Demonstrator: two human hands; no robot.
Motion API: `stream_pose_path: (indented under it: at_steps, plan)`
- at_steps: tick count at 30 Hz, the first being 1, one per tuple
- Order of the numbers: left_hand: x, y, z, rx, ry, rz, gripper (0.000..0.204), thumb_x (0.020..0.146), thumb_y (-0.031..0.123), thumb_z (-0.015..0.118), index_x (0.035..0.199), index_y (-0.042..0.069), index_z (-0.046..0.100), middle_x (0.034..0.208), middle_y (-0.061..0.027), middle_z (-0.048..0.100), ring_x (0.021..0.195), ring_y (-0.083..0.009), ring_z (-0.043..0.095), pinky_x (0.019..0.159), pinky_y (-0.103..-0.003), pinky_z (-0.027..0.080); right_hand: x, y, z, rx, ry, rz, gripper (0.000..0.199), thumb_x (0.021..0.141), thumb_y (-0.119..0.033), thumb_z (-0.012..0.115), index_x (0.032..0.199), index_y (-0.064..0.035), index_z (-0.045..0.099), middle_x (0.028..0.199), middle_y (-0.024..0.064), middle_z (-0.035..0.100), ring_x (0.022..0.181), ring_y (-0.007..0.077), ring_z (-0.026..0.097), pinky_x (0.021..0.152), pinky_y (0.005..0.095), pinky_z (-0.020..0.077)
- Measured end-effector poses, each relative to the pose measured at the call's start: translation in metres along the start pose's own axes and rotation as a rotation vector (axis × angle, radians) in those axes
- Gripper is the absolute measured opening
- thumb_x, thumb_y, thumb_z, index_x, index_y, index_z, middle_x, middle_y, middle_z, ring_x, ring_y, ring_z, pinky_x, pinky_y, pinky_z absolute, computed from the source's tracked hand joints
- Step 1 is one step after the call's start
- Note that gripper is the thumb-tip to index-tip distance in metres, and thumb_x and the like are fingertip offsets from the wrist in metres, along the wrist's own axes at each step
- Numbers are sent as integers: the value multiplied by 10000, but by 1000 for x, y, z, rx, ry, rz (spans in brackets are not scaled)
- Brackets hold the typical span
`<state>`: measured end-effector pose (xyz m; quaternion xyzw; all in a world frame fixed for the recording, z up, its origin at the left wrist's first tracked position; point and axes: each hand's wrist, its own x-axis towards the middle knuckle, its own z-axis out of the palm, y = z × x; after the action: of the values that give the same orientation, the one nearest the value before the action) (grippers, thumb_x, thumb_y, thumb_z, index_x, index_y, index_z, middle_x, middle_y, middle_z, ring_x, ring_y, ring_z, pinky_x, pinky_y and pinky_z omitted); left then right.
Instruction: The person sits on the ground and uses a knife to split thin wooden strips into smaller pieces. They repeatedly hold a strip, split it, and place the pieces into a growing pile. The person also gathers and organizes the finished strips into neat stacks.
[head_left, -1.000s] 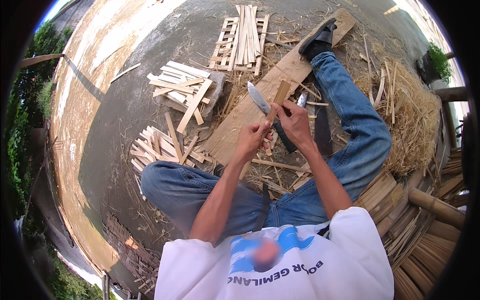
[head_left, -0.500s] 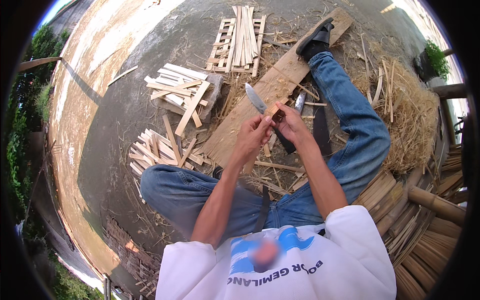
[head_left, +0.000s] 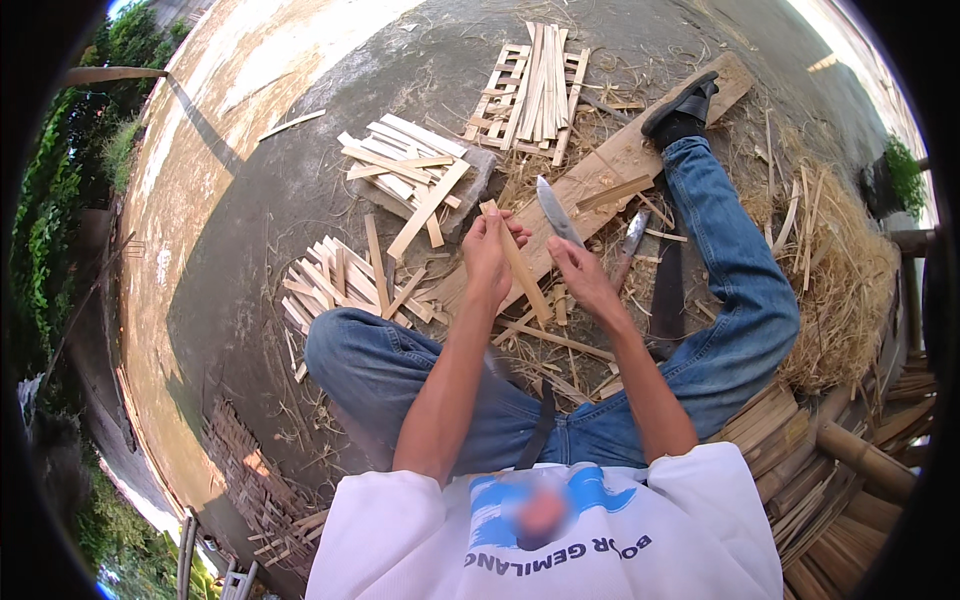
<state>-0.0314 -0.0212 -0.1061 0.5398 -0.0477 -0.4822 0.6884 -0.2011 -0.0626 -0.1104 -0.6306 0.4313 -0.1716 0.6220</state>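
Observation:
My left hand (head_left: 488, 258) is closed round a flat wooden or bamboo strip (head_left: 523, 268), which slants down toward my lap. Beside it, my right hand (head_left: 584, 272) grips a knife (head_left: 556, 212), its pale blade pointing up and away from me; the handle is hidden in my fingers. Blade and strip are apart. Under both hands runs a long wooden plank (head_left: 595, 170), crossing between my legs, with my right foot on its far end. Past the knife, a short strip (head_left: 615, 192) shows over the plank. A second knife (head_left: 634, 232) lies right of my right hand.
Cut strips lie in piles on a stone block (head_left: 482, 178) and by my left knee (head_left: 345, 345). Farther off, more strips rest on a slatted wooden frame (head_left: 500, 85). Shavings (head_left: 845, 290) heap up beyond my right leg. Bamboo poles (head_left: 865, 460) stand close at lower right.
My hands have separated; the left now holds the strip away from the blade. A short strip now shows over the plank past the knife. The whole view has shifted.

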Motion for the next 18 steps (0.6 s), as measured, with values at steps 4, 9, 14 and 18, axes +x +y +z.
stream_pose_path:
  at_steps: [4, 9, 14, 18]
  plan:
    - [8, 18, 10, 82, 20, -92, 397, 1045, 377, 536, 1150, 1, 608, 944, -109, 648, 852, -192, 646, 755, -325, 540, -30, -10, 39, 566, -175, 191, 412, 1049, -334, 535, 1246, 23, 594, 1084, 132, 712, 768, 135, 675, 721, 282, 566]
    - [50, 68, -45, 1325, 599, 348, 403, 957, 238, 593, 1301, 28, 587, 1353, -234, 552, 1269, -408, 506, 1050, -479, 409, -11, 13, 47, 605, -52, 171, 285, 1058, -226, 520, 1233, -1, 527, 1093, 140, 720, 747, 138, 679, 673, 278, 573]
    - [65, 109, -121, 1684, 348, -73, 571, 767, 316, 839, 1201, -6, 655, 1118, -214, 710, 1040, -365, 689, 931, -456, 521, -9, 10, 54, 652, -39, 190, 224, 1052, -207, 519, 1186, -29, 541, 1066, 110, 735, 792, 120, 647, 685, 277, 546]
    - [38, 113, -90, 1300, 115, -241, 352, 840, 215, 802, 1082, -8, 677, 988, -151, 725, 857, -266, 726, 731, -385, 587, -7, 10, 45, 664, -70, 212, 258, 1036, -194, 556, 1237, -33, 548, 1051, 98, 728, 800, 115, 638, 682, 284, 554]
